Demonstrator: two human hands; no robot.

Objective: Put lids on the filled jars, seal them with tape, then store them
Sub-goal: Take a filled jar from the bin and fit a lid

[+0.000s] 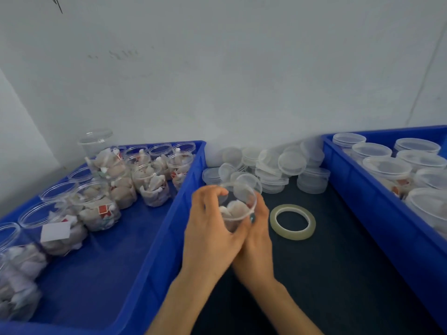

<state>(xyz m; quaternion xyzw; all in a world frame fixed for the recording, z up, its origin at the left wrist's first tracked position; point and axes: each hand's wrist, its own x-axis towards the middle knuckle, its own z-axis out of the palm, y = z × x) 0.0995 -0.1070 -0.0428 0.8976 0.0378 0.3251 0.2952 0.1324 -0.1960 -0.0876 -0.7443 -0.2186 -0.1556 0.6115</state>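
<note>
Both hands, left (212,228) and right (257,238), grip one filled jar (238,209) clamped between them just left of the tape roll (292,221); capping appears pending, requiring a lid from the pile (273,165) behind it.

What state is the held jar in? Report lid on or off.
Off. The jar, held by left hand and right hand, shows an open rim.

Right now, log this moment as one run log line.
both hands: left hand and right hand hold filled jar | lid: not on | tape roll: flat on mat, untouched | loose lids: piled behind
</note>
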